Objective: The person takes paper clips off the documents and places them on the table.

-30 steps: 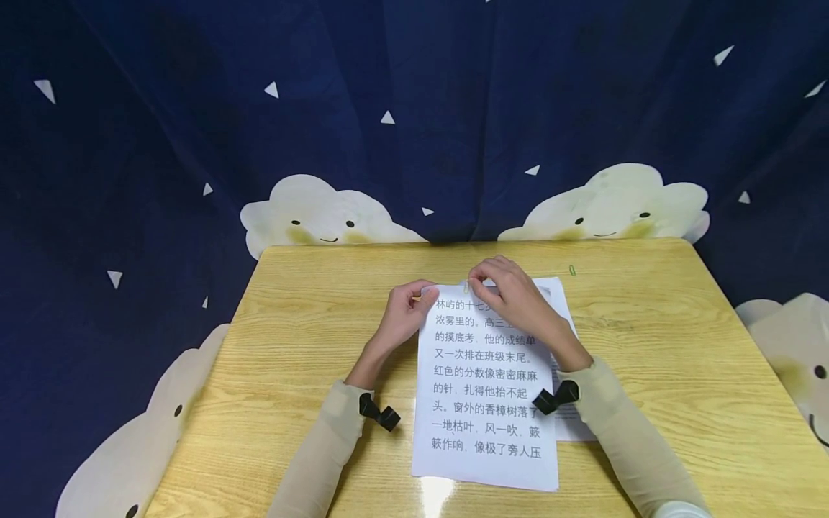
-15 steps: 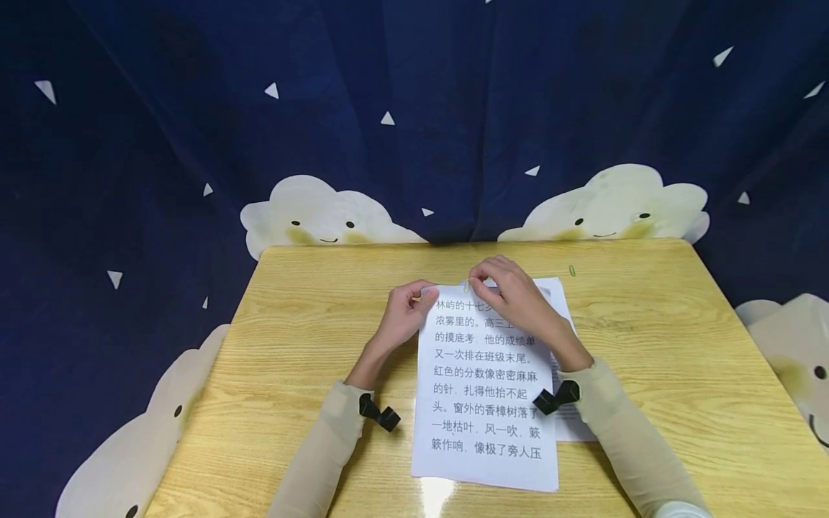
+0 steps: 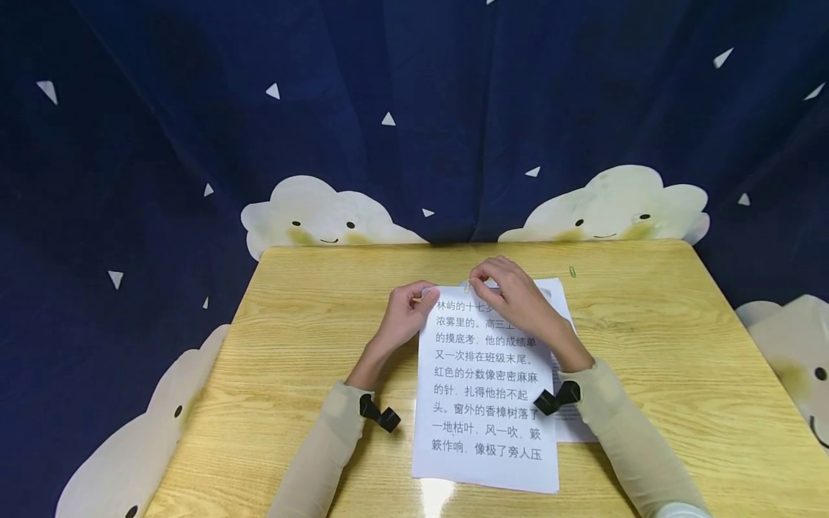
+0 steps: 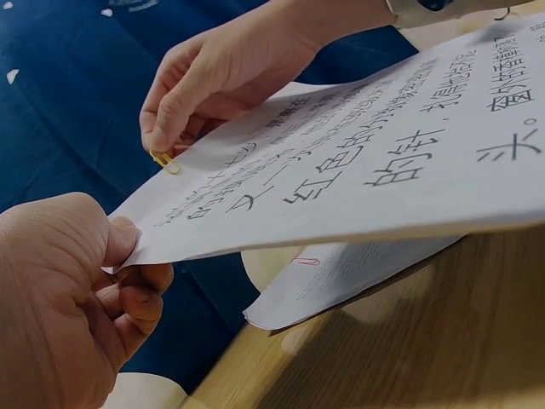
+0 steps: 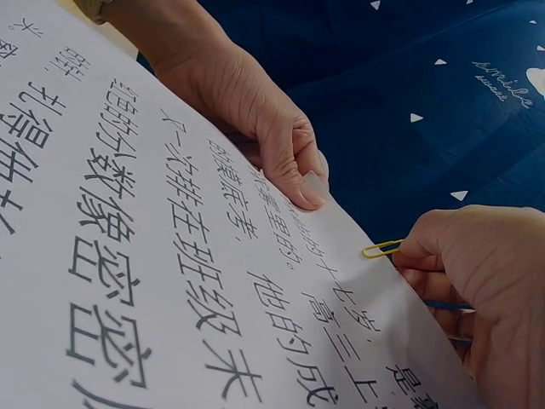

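So both hands are up at the far edge of a printed sheet [image 3: 486, 388] covered in big Chinese characters. The left hand [image 3: 403, 316] pinches the sheet's top left corner, thumb on top and fingers curled underneath, lifting that end a bit off the table [image 3: 291, 345]; the wrist view makes that pretty clear. The right hand [image 3: 512, 291] is just beside it along the same top edge, fingertips pinching a yellow paper clip [image 5: 381, 249] that sits right on the paper's rim. From the right wrist view the clip's loop overlaps the edge of the sheet and the other end disappears between the fingers [image 5: 443, 247], so I can't tell how far it's actually slid on.

Under the right hand and forearm there's a second sheet [image 3: 560, 302] with much smaller print, poking out to the right of the top one. In the left wrist view you can see it lying flat on the table below the lifted page, with a small red clip [image 4: 306, 261] on its edge.

Beyond the right hand, further out toward the far right of the table, a green paper clip [image 3: 573, 271] lies loose on the wood, well apart from the papers.

Both sleeves are cream coloured with a little black bow [image 3: 379, 413] at each cuff. Behind the table hangs a dark blue backdrop [image 3: 414, 108] with white triangles and smiley clouds.
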`<control>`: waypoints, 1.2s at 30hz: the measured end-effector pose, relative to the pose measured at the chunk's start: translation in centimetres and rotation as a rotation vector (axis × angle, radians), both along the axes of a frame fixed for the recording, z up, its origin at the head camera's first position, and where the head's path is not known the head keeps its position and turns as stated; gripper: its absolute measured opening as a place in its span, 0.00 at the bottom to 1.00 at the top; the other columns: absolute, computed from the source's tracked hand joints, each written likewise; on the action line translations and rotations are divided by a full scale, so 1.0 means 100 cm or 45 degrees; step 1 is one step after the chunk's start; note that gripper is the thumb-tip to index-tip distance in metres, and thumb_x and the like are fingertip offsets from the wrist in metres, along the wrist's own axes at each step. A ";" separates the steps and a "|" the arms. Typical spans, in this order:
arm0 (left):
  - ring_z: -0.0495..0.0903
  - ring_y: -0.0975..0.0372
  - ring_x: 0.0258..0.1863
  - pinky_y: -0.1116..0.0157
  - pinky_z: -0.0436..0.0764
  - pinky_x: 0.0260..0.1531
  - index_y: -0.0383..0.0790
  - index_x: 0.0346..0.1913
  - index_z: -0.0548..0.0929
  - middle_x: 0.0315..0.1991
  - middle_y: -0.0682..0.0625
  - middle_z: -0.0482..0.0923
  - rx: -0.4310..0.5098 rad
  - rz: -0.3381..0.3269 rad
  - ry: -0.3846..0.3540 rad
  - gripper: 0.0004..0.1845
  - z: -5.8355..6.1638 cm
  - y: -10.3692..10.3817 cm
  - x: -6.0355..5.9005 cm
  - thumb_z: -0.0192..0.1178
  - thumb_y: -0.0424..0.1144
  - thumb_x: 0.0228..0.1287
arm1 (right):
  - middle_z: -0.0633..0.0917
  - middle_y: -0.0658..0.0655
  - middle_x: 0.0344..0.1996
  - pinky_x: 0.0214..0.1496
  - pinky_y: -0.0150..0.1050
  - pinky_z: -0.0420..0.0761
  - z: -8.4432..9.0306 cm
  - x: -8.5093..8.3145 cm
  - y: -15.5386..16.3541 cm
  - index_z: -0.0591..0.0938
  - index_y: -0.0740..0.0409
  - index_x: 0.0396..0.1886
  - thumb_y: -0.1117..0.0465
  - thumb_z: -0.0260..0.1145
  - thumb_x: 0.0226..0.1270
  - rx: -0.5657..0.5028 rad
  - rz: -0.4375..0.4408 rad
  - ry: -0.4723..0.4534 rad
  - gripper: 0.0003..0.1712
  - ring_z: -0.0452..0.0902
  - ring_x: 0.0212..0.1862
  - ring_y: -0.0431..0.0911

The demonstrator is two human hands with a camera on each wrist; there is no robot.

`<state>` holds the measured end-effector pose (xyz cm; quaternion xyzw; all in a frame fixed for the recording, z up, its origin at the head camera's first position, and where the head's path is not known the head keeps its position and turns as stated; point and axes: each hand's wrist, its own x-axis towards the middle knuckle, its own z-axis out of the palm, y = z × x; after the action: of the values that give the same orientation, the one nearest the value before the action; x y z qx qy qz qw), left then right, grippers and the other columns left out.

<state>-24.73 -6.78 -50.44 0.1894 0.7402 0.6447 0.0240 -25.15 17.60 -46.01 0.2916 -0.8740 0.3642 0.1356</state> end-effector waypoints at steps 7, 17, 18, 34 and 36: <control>0.86 0.60 0.20 0.67 0.82 0.19 0.30 0.50 0.88 0.37 0.37 0.88 -0.002 -0.001 -0.008 0.12 0.001 0.000 0.001 0.57 0.35 0.80 | 0.86 0.49 0.39 0.55 0.47 0.77 0.000 -0.001 0.000 0.85 0.52 0.39 0.58 0.64 0.80 -0.008 0.003 -0.010 0.07 0.78 0.48 0.44; 0.86 0.60 0.19 0.66 0.81 0.18 0.29 0.50 0.88 0.37 0.36 0.88 0.008 -0.001 -0.010 0.12 0.000 0.000 0.000 0.58 0.35 0.80 | 0.86 0.49 0.40 0.56 0.47 0.77 -0.001 -0.001 0.001 0.84 0.52 0.40 0.58 0.63 0.80 -0.016 0.000 -0.015 0.07 0.78 0.48 0.45; 0.85 0.60 0.19 0.67 0.81 0.18 0.29 0.50 0.88 0.38 0.36 0.88 0.004 0.000 -0.009 0.12 0.000 0.000 0.000 0.57 0.35 0.80 | 0.86 0.49 0.40 0.56 0.47 0.77 0.000 -0.001 0.002 0.84 0.52 0.40 0.58 0.63 0.80 -0.017 -0.003 -0.015 0.07 0.78 0.48 0.45; 0.84 0.58 0.18 0.69 0.78 0.17 0.27 0.51 0.87 0.39 0.33 0.87 -0.046 0.034 -0.026 0.12 0.001 0.001 0.000 0.56 0.32 0.80 | 0.85 0.52 0.40 0.53 0.47 0.76 0.006 -0.001 0.006 0.83 0.56 0.41 0.59 0.61 0.81 -0.001 0.003 -0.027 0.08 0.76 0.46 0.47; 0.83 0.60 0.17 0.69 0.77 0.16 0.29 0.50 0.87 0.39 0.34 0.87 -0.040 0.037 -0.019 0.12 0.001 0.001 0.001 0.57 0.34 0.79 | 0.85 0.52 0.40 0.53 0.47 0.75 0.006 -0.002 0.007 0.83 0.57 0.42 0.59 0.61 0.82 -0.001 0.007 -0.026 0.08 0.76 0.46 0.47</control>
<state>-24.66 -6.67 -50.38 0.1736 0.7527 0.6346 0.0231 -25.31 18.32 -45.44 0.2902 -0.8745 0.3677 0.1259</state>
